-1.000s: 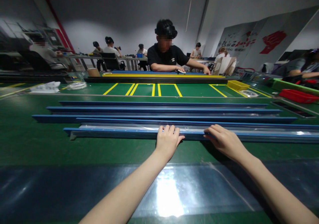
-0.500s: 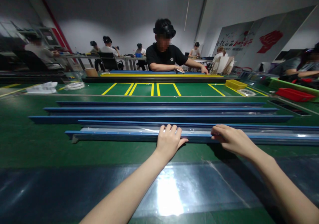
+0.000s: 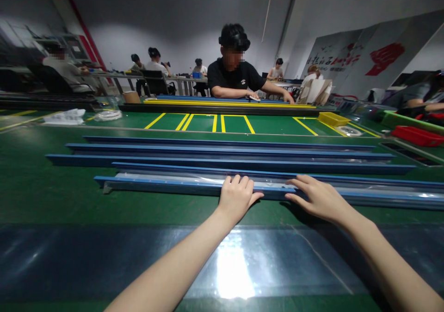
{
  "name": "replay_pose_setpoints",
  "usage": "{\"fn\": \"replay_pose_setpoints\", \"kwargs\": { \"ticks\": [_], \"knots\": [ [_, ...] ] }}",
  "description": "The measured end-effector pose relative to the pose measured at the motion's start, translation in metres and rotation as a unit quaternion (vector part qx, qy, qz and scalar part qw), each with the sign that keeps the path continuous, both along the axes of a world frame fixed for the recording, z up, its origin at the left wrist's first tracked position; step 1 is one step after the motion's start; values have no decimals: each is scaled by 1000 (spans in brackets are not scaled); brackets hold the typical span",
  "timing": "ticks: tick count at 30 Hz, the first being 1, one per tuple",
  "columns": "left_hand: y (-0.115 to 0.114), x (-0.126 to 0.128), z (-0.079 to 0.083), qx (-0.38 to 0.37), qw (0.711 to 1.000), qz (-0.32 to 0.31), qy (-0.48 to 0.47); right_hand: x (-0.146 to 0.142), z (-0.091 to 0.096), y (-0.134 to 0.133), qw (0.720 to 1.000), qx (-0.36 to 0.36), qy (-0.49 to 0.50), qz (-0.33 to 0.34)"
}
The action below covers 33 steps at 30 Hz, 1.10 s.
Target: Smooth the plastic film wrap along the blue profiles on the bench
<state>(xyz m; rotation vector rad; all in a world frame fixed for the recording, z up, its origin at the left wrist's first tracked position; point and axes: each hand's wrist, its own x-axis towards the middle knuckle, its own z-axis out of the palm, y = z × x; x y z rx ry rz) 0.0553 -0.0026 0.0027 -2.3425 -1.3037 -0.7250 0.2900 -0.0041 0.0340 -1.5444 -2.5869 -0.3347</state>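
A long blue rail (image 3: 163,185) with a clear plastic strip along its top lies across the green table in front of me. My left hand (image 3: 237,197) grips its near edge at the middle, fingers curled over the top. A hand's width to the right, my right hand (image 3: 317,197) rests on the same rail with fingers stretched over it and the thumb at the front edge.
Several more blue rails (image 3: 222,157) lie parallel behind it. A glossy dark sheet (image 3: 86,261) covers the table's near edge. A person in black (image 3: 234,76) works opposite. A yellow tray (image 3: 331,118) and a red tray (image 3: 418,135) sit at the right, white bags (image 3: 65,116) at the left.
My right hand has slid a little to the left along the rail, closer to my left hand, and its fingers have flattened out. The left hand has kept its grip.
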Motion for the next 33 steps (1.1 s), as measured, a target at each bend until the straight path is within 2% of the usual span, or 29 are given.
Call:
{"fn": "replay_pose_setpoints", "kwargs": {
  "ticks": [19,33],
  "knots": [
    [0,1,1,-1,1000,-4,-10,-6,-4,0,999,44,-17,24],
    [-1,0,3,-7,1000,-4,-13,-5,-4,1,1000,22,-12,6]
  ]
}}
